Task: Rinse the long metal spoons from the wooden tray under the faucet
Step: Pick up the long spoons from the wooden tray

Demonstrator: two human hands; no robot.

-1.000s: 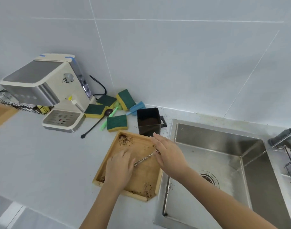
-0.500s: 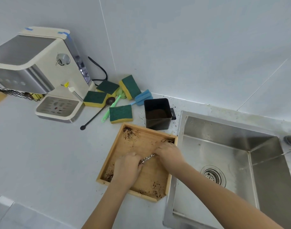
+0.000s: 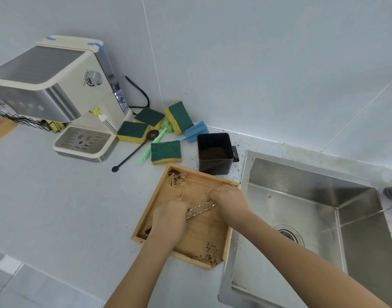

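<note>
both the left hand (image 3: pixel 168 221) and the right hand (image 3: pixel 229 202) gripped two long twisted metal spoons (image 3: pixel 200 210) over the coffee-flecked wooden tray (image 3: pixel 226 247); rinsing in the steel sink (image 3: pixel 301 176) had not begun.

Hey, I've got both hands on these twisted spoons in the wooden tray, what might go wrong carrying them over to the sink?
The metal spoons are thin and held between the left hand and right hand, so one may slip on lifting. Coffee grounds dot the wooden tray and could stick to the spoons and drop on the counter. The black bin of grounds stands close behind and might be knocked.
</note>
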